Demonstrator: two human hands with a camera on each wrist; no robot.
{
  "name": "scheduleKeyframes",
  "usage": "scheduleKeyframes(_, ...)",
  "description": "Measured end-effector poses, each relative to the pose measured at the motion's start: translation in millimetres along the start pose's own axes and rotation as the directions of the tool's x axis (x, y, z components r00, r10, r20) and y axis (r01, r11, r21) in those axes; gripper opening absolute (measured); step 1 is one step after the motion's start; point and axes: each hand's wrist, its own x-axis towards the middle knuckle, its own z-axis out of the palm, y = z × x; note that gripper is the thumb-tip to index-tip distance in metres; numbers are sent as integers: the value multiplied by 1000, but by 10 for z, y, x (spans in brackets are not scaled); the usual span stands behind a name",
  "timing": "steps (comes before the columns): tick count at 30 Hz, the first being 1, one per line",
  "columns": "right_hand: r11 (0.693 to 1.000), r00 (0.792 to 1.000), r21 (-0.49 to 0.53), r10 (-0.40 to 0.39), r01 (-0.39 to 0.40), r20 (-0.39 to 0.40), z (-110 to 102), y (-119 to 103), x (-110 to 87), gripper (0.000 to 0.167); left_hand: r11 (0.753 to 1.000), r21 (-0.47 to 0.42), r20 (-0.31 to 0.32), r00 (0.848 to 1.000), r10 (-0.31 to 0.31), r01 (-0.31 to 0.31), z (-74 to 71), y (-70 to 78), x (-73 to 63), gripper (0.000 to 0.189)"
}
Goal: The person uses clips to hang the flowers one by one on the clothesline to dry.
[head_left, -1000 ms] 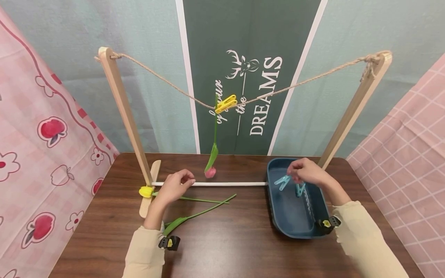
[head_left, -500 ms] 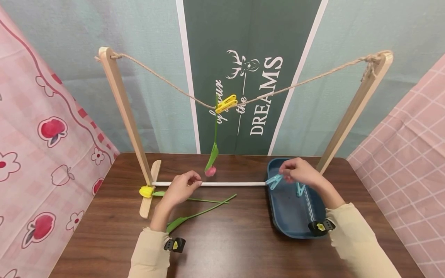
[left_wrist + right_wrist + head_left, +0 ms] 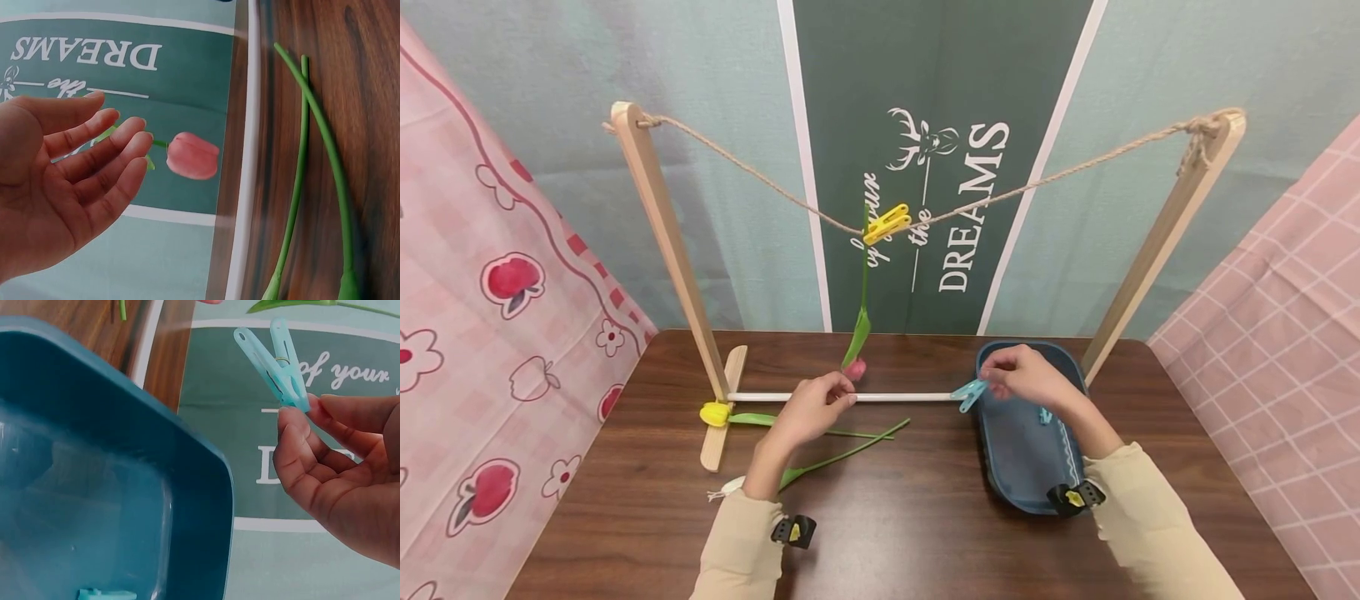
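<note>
My right hand [image 3: 1026, 379] pinches a light-blue clothespin [image 3: 281, 365] by its jaw end, its two handles pointing away from the fingers. The hand is over the left edge of a dark-blue tub [image 3: 206, 462]. My left hand [image 3: 81, 169] holds nothing; its fingers are loosely bent, palm visible in the left wrist view. It is near a pink tulip [image 3: 192, 156] that hangs head down from a rope [image 3: 760, 177], clipped by a yellow clothespin [image 3: 887, 223]. On the table lie a yellow tulip [image 3: 714, 413] and a white tulip [image 3: 727, 487], the latter partly hidden by the left forearm.
Two wooden posts [image 3: 670, 250] carry the rope, and a white rod [image 3: 902, 397] runs low between them. Another light-blue clothespin [image 3: 106, 594] lies in the tub. Patterned curtains surround the brown table [image 3: 910, 533] at the back and sides.
My right hand has carried the light-blue clothespin leftward from over the tub to its left edge. The left hand has moved right, toward the hanging pink tulip, uncovering the white tulip's head.
</note>
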Motion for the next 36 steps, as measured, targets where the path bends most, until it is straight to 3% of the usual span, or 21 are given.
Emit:
scheduleKeyframes(12, 998, 998, 20, -57, 57, 10, 192, -121, 92, 9, 998, -15, 53, 997, 59, -58, 164, 99, 46, 6)
scheduleKeyframes(36, 995, 994, -11, -97, 97, 55, 398, -289, 174, 9, 986, 8, 115, 980, 165, -167, 301, 317, 141, 7)
